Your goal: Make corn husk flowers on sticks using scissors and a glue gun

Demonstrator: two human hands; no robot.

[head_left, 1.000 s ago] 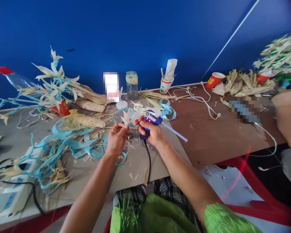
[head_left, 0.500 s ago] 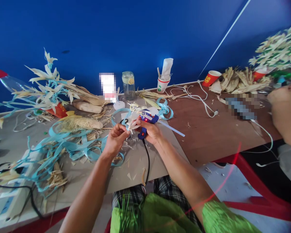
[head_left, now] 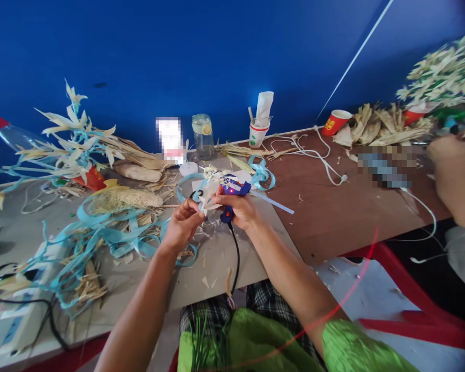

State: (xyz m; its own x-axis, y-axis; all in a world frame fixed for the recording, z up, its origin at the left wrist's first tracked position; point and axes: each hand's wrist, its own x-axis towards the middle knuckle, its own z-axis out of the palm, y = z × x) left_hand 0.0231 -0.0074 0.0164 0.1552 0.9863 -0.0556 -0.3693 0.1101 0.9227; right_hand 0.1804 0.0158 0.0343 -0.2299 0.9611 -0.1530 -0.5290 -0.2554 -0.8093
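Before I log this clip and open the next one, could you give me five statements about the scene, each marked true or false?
1. The right hand holds a blue glue gun. True.
2. The left hand lies flat on the tabletop. False: the left hand pinches a pale husk flower.
3. A glue stick juts from the glue gun. True.
4. The clear jar stands right of the white paper cup. False: the clear jar stands left of the white paper cup.
5. The glue gun's cord is black. True.

A clear jar (head_left: 203, 143) stands left of a white paper cup (head_left: 258, 135) near white cables (head_left: 294, 138).
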